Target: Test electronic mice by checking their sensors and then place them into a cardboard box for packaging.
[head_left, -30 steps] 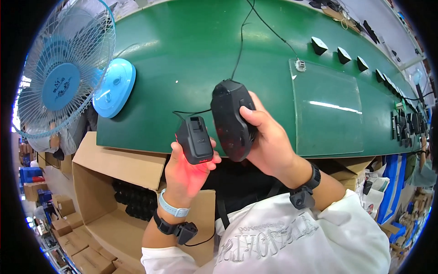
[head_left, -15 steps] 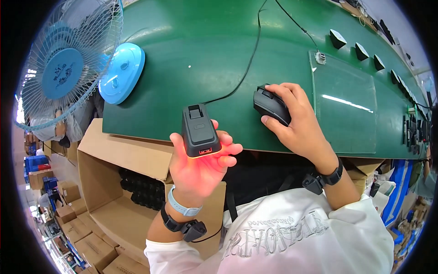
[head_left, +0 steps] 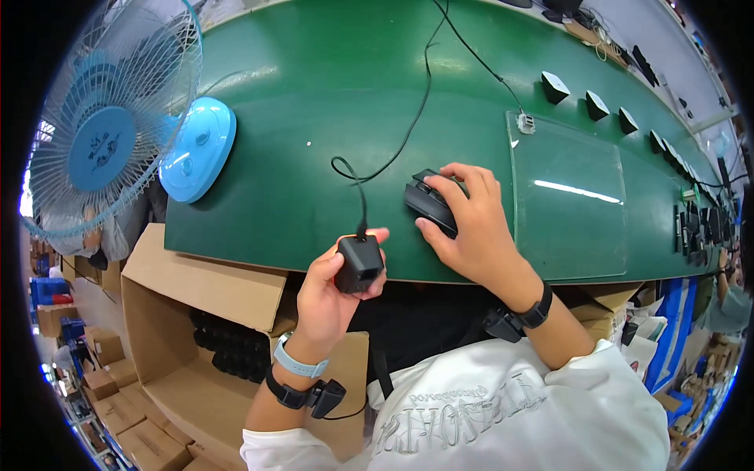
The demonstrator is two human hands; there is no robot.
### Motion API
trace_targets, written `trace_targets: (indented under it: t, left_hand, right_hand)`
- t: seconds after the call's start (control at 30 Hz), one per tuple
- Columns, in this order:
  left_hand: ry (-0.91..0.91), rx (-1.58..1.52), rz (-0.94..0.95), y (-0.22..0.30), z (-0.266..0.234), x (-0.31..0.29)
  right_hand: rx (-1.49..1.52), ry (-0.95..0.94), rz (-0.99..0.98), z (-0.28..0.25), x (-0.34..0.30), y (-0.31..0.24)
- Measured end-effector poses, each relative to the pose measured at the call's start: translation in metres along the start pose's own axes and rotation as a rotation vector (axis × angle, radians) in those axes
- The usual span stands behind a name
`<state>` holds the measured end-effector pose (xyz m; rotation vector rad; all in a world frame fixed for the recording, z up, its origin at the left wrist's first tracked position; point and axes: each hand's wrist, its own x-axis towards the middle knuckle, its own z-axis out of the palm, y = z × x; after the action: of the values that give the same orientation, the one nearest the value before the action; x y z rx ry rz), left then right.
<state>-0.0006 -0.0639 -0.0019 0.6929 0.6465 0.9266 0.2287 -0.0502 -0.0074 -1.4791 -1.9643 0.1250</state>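
My left hand (head_left: 322,297) is closed round a black mouse charging dock (head_left: 362,269), held up just off the table's front edge. A thin black cable (head_left: 364,208) is plugged into the dock's far end and loops back over the green table (head_left: 290,188). A faint red-orange glow shows at the dock's edge by the plug. My right hand (head_left: 481,235) rests over a black computer mouse (head_left: 428,206) on the table, thumb on its near side and fingers over its top and far side. The mouse's underside is hidden.
A blue fan (head_left: 100,149) with a blue base (head_left: 200,149) stands at left. Right of the mouse lies a clear sheet (head_left: 569,204), a small cable connector (head_left: 525,122) at its corner. Several black-and-white wedge-shaped pieces (head_left: 554,88) line the far right. An open cardboard box (head_left: 169,381) holds black items (head_left: 228,345).
My left hand has turned the dock over, from lying on the open palm to gripped with its cable end away from me. The red glow has shrunk. The right hand stays on the mouse.
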Motion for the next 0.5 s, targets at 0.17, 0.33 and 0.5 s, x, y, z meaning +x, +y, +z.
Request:
trace_targets:
  t: [0.17,0.33,0.5]
  left_hand:
    - [-0.059,0.194,-0.033,-0.004,0.004,-0.006]
    - [0.064,0.295,0.034,-0.008,0.007,-0.012]
    - [0.102,0.365,0.152,-0.005,0.003,-0.015]
  right_hand:
    - [0.923,-0.212,0.183,0.0,-0.005,-0.031]
    - [0.879,-0.033,0.217,0.016,-0.004,-0.058]
    - [0.877,0.09,0.178,0.022,-0.003,-0.069]
